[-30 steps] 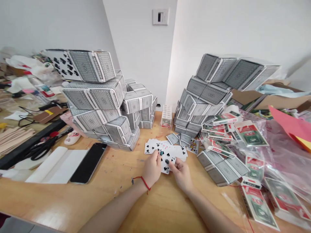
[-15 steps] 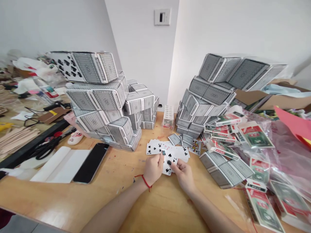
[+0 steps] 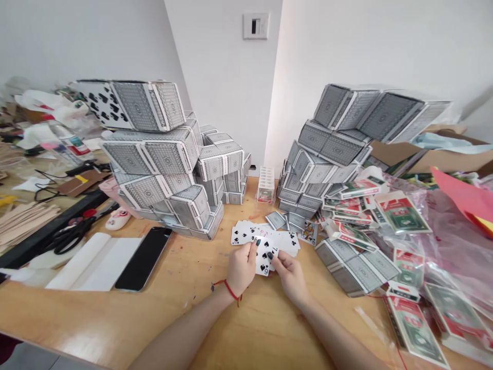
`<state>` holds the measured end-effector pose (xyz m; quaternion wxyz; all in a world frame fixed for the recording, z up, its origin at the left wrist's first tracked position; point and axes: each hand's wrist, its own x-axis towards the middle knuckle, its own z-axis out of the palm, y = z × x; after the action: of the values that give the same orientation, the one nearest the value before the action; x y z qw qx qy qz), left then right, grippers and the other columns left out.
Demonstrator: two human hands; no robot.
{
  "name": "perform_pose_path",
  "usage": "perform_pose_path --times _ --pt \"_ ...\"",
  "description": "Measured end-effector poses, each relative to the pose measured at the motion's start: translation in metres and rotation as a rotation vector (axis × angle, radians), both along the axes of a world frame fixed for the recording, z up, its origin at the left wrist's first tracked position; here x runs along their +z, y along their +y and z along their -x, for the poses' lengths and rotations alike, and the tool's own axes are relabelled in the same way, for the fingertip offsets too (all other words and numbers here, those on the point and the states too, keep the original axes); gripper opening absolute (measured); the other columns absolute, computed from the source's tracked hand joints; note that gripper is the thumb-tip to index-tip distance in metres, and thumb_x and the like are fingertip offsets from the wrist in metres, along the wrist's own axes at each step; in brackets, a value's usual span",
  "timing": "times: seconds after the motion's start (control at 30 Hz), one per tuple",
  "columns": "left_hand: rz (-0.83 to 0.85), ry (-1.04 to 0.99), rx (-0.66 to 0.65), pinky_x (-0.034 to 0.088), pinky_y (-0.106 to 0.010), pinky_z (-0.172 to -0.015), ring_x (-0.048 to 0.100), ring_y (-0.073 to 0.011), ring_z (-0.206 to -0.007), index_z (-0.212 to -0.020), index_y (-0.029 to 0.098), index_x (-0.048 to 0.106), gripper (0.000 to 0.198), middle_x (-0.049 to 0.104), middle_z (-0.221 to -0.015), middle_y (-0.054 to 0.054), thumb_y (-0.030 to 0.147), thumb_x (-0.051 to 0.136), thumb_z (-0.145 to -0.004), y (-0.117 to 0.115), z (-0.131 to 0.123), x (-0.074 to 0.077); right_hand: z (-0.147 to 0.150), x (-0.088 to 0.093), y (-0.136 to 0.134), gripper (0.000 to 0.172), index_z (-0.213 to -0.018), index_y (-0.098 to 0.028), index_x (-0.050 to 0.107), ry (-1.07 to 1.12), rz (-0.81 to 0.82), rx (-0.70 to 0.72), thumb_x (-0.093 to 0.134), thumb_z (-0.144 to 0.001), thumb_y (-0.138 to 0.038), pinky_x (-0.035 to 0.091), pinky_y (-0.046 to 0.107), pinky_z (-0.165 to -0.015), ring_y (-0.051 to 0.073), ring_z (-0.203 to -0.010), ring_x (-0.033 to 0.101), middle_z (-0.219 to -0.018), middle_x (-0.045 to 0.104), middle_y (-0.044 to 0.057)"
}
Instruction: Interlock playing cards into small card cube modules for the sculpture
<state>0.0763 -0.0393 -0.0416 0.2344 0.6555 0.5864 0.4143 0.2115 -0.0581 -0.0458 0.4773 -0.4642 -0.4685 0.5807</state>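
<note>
Near the middle of the wooden table, my left hand (image 3: 242, 264) pinches the left side of a few playing cards (image 3: 265, 257), spades facing up. Thumb and fingers of my right hand (image 3: 289, 272) are closed on the right side of the same cards. Just beyond them, a spread of loose face-up cards (image 3: 241, 234) lies on the table. Behind that, a few blue-backed cards (image 3: 276, 221) and a face card (image 3: 309, 232) rest by the right stack. A red string is round my left wrist.
Tall stacks of card-built blocks rise at left (image 3: 165, 154) and right (image 3: 327, 144). A phone (image 3: 144, 259), white paper (image 3: 96, 262) and scissors (image 3: 75, 234) lie left. Card boxes (image 3: 402, 211) and a card-built piece (image 3: 356, 267) sit right; a clear case (image 3: 265, 185) stands behind.
The held cards have shifted slightly between my hands, and my right thumb has moved a little on them. The view has moved slightly.
</note>
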Motion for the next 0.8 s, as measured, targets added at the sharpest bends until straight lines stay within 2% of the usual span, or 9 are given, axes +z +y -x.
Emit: perform_pose_path --times 0.2,0.43,0.6,0.7,0.8 --pt "-0.026 0.033 0.002 0.026 -0.021 -0.044 0.038 -0.0082 -0.041 -0.057 0.017 0.042 0.037 0.041 -0.045 0.003 0.032 0.031 -0.089 0.003 0.005 -0.006 -0.003 0.006 0.002 0.027 -0.083 -0.017 0.063 0.025 -0.067 0.11 0.053 -0.08 -0.042 0.044 0.026 -0.065 0.016 -0.064 0.056 -0.074 0.065 0.003" --pt "-0.075 0.117 -0.036 0.031 -0.021 -0.045 0.048 -0.0104 -0.045 -0.066 0.017 0.045 0.034 0.051 -0.051 0.0 0.029 0.025 -0.091 0.002 0.004 -0.009 -0.002 0.001 0.004 0.031 -0.086 -0.017 0.063 -0.049 -0.114 0.068 0.052 -0.08 -0.045 0.045 0.03 -0.076 0.019 -0.076 0.059 -0.084 0.067 0.005" --pt "-0.181 0.312 -0.164 0.032 -0.023 -0.043 0.053 -0.0136 -0.047 -0.086 0.015 0.049 0.024 0.057 -0.055 -0.002 0.024 0.028 -0.09 -0.003 0.005 -0.008 -0.004 -0.005 0.005 0.031 -0.072 -0.016 0.059 -0.228 -0.176 -0.055 0.049 -0.081 -0.044 0.044 0.024 -0.06 0.016 -0.063 0.054 -0.067 0.062 0.003" --pt "-0.295 0.431 -0.22 0.034 -0.024 -0.043 0.056 -0.0158 -0.049 -0.101 0.012 0.049 0.024 0.06 -0.058 -0.003 0.019 0.029 -0.089 -0.007 0.002 -0.005 -0.003 -0.008 0.002 0.033 -0.073 -0.015 0.059 -0.361 -0.217 -0.123 0.044 -0.083 -0.042 0.041 0.022 -0.055 0.015 -0.059 0.052 -0.065 0.06 0.003" --pt "-0.43 0.503 -0.285 0.038 -0.026 -0.046 0.058 -0.016 -0.05 -0.108 0.011 0.048 0.026 0.061 -0.059 -0.004 0.015 0.032 -0.088 -0.012 -0.004 -0.002 -0.002 -0.011 -0.003 0.033 -0.074 -0.015 0.06 -0.529 -0.216 -0.221 0.043 -0.084 -0.042 0.038 0.022 -0.049 0.014 -0.052 0.05 -0.059 0.059 0.003"
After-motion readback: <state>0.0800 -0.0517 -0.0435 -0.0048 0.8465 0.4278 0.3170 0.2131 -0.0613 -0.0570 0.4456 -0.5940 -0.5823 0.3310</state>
